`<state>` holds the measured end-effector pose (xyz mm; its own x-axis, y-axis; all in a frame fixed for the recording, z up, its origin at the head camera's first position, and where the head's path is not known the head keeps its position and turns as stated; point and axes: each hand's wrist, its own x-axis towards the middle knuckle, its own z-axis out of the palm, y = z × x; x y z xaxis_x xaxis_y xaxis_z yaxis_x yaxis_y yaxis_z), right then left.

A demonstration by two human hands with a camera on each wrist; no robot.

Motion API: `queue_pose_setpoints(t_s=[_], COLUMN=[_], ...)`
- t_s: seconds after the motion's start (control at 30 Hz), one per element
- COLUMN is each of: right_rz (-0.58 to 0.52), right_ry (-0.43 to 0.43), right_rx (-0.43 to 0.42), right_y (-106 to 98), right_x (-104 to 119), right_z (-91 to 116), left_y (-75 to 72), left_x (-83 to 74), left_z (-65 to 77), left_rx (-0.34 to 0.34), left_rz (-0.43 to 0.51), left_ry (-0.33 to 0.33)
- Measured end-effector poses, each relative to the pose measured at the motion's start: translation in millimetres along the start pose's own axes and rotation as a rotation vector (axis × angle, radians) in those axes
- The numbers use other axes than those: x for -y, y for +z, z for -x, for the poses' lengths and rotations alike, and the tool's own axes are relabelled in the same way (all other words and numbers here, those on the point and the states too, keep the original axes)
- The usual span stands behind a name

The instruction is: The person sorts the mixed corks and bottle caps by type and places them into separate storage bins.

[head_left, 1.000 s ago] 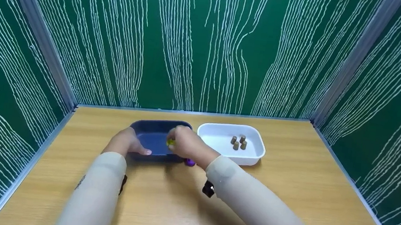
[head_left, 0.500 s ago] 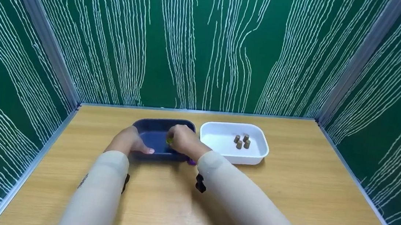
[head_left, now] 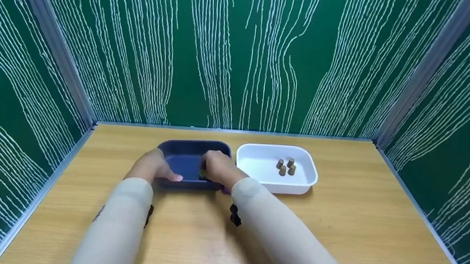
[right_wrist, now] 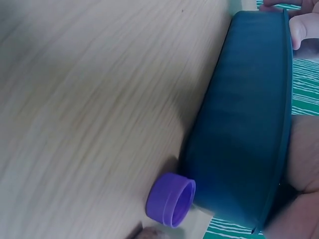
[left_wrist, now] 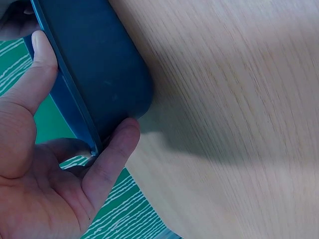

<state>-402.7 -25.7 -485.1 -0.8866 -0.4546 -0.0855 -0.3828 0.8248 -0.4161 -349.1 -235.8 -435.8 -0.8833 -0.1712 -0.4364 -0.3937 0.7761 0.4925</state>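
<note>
My left hand (head_left: 149,167) grips the left end of a dark blue tray (head_left: 178,184); in the left wrist view its thumb lies on the rim and another finger presses the outer wall. My right hand (head_left: 221,167) reaches into the tray's right part, fingers curled down and pinching a small yellow-green object (head_left: 202,173). The fingers hide most of that object, so its kind is unclear. A purple ring-like cap (right_wrist: 169,200) lies on its side on the table, by the tray's front right corner. In the head view, my right hand and wrist almost cover this cap.
A white tray (head_left: 256,175) stands right of the blue one, close beside it. Several brown cork stoppers (head_left: 282,170) stand upright in its right half. Green panels with white streaks (head_left: 258,65) enclose the wooden table (head_left: 190,240) at the back and sides.
My right hand has gone lower into the blue tray, and less of the yellow-green object shows. The left hand keeps its grip. The head view has shifted slightly.
</note>
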Motion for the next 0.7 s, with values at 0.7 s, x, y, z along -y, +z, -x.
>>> queue_pose_setpoints(t_s=[0.7], right_rz=[0.058], right_ry=[-0.047], right_rx=[0.002], right_y=[-21], right_x=[-3], right_z=[13], left_y=[1.8], left_x=[3.3], left_z=[-2.6], left_rx=[-0.013], left_rz=[-0.030], left_ry=[0.033])
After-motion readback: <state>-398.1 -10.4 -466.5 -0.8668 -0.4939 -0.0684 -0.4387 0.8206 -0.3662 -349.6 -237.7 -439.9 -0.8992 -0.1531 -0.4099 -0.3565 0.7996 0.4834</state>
